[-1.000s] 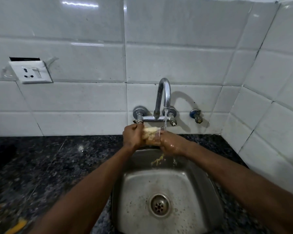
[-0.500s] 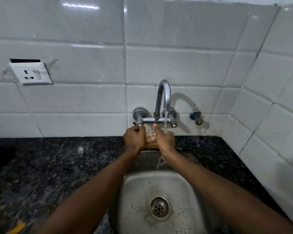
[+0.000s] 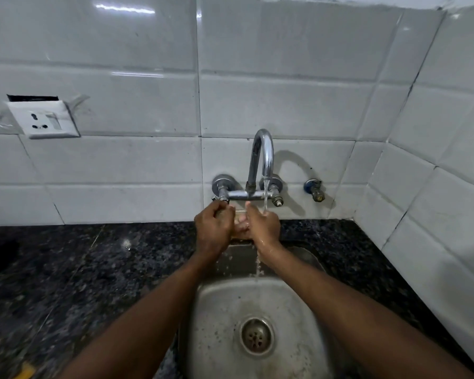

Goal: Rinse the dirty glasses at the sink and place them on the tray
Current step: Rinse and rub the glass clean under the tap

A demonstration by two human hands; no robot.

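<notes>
A clear glass (image 3: 240, 226) with pale residue sits between both hands, above the back rim of the steel sink (image 3: 298, 318). My left hand (image 3: 213, 228) grips its left side with curled fingers. My right hand (image 3: 264, 227) holds its right side; the fingers show through the glass wall and the thumb points up. Water from the chrome tap (image 3: 263, 157) falls onto my right hand and runs down into the basin. Most of the glass is hidden by the hands. No tray is in view.
Black speckled granite counter (image 3: 93, 269) surrounds the sink. White tiled walls stand behind and to the right. A wall socket (image 3: 43, 120) is at the left, and a small valve (image 3: 314, 189) right of the tap. Yellow scraps (image 3: 25, 370) lie at the bottom left.
My right hand has turned from palm-side on the glass mouth to knuckles up, closer to my left hand. The yellowish residue seen in the glass and running into the sink is mostly gone.
</notes>
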